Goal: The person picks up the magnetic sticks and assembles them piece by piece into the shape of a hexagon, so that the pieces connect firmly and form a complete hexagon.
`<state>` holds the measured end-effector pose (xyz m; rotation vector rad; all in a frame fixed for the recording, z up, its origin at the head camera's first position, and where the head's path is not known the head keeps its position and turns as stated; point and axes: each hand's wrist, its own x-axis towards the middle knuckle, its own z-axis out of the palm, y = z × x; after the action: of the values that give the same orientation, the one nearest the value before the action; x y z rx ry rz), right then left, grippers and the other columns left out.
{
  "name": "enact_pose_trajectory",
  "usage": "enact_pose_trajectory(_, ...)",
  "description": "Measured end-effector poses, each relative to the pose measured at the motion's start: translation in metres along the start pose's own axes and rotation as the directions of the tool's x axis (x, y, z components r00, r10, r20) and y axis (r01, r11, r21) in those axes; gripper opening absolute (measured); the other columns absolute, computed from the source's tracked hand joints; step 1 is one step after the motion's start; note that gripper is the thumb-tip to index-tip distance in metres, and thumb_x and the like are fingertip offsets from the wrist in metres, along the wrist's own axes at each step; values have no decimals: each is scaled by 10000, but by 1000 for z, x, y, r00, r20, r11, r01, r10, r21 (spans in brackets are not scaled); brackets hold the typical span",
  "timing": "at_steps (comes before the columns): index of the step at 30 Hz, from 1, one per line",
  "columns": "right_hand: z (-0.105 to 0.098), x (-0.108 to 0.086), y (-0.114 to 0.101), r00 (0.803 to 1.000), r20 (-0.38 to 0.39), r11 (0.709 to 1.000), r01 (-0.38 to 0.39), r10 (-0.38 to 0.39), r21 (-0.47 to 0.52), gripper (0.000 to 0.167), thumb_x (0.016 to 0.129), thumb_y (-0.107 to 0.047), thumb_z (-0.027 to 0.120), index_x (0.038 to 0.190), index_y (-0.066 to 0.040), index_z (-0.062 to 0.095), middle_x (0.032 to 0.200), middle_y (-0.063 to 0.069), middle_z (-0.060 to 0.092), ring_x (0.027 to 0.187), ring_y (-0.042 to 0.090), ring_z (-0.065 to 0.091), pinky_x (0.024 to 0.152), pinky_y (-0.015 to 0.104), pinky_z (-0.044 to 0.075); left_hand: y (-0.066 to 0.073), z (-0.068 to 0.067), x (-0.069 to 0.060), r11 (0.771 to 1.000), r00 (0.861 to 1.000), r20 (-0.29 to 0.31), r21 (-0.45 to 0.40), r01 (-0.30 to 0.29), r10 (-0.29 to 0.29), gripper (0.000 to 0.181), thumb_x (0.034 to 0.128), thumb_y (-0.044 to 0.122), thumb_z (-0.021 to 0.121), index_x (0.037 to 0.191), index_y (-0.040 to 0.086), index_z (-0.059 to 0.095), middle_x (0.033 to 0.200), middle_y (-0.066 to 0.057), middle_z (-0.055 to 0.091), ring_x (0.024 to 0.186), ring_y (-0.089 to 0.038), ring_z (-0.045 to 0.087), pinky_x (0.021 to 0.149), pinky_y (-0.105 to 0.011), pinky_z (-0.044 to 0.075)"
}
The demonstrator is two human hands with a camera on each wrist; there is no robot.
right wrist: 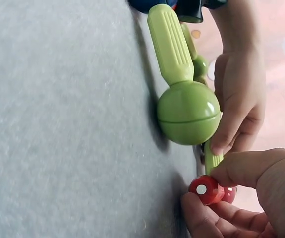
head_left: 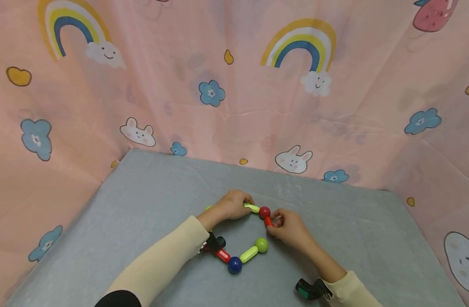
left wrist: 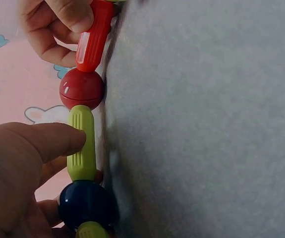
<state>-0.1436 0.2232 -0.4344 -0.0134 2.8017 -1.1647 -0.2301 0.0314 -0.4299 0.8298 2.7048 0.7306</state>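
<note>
My left hand point(head_left: 231, 205) pinches a yellow-green rod point(left wrist: 82, 166) between a dark blue ball point(left wrist: 86, 203) and a red ball point(head_left: 264, 212). My right hand point(head_left: 291, 228) pinches a short red rod point(left wrist: 93, 44), whose one end meets the red ball. In the right wrist view the other end of that red rod point(right wrist: 202, 190) shows a white dot and joins nothing. Nearer to me, a green ball point(head_left: 262, 245) caps another yellow-green rod point(head_left: 249, 254), which runs to a blue ball point(head_left: 234, 265). A second red rod point(head_left: 222, 255) leaves that ball leftward, partly hidden by my left wrist.
The pieces lie on a grey cloth surface point(head_left: 334, 238), backed by a pink printed curtain point(head_left: 242, 128). Black wrist devices sit on both wrists, the right one point(head_left: 312, 290) close to the cloth. The left forearm point(head_left: 161, 260) covers part of the chain's left side.
</note>
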Motion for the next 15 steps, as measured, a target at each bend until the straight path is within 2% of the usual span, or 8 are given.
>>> enact_pose_trajectory(10, 5, -3, -6, 999, -6, 998, 50, -50, 46, 226, 792, -74, 735, 887, -21, 538, 687, 35, 590, 554, 109, 533, 500, 233, 447, 0, -1, 0, 999, 1000, 17, -43, 24, -24, 182, 858, 197, 683, 1029, 189, 746, 959, 23, 713, 790, -102, 531, 699, -232, 428)
enact_pose_trajectory(15, 10, -6, -11, 999, -2, 999, 34, -34, 36, 283, 781, -113, 765, 822, -40, 495, 678, 29, 536, 571, 121, 498, 497, 228, 414, -2, -3, -1, 997, 999, 42, -70, 13, -10, 209, 850, 207, 700, 1053, 173, 736, 996, 3, 716, 847, -117, 558, 737, -244, 442)
